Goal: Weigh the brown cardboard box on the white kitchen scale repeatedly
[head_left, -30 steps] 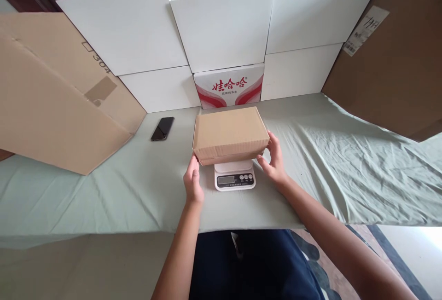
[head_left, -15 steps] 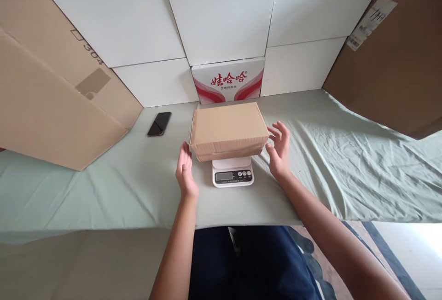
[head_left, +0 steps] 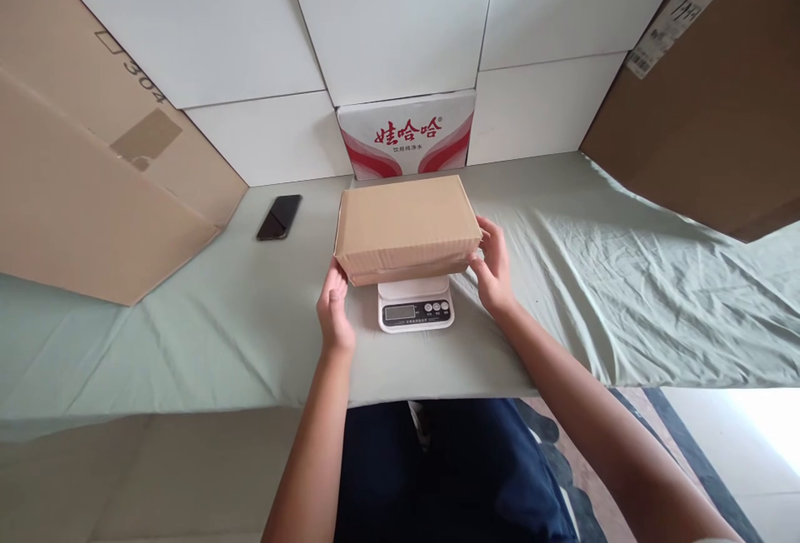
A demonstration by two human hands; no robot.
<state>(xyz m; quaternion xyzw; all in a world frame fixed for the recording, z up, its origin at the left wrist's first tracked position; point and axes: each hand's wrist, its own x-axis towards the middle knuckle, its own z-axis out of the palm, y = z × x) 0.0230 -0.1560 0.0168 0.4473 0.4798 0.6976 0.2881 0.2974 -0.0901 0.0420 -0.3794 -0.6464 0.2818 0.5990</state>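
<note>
A closed brown cardboard box (head_left: 406, 222) rests on a white digital kitchen scale (head_left: 416, 322), covering most of its platform. The scale's display and several buttons show in front of the box; I cannot make out a reading. My left hand (head_left: 334, 306) is against the box's lower left corner, its fingertips partly hidden behind and under the edge. At the right end, my right hand (head_left: 492, 268) has its thumb on the front corner and its fingers around the side. Between them the two hands hold the box.
A black smartphone (head_left: 279, 217) lies left of the box on the green cloth (head_left: 593, 293). Behind stands a white and red printed carton (head_left: 407, 133) among white panels (head_left: 387, 18). Large brown cardboard sheets flank the table at left (head_left: 93, 193) and right (head_left: 706, 135).
Both hands have moved inward from beside the box and now touch its two ends. The box still sits on the scale. The camera view has shifted slightly.
</note>
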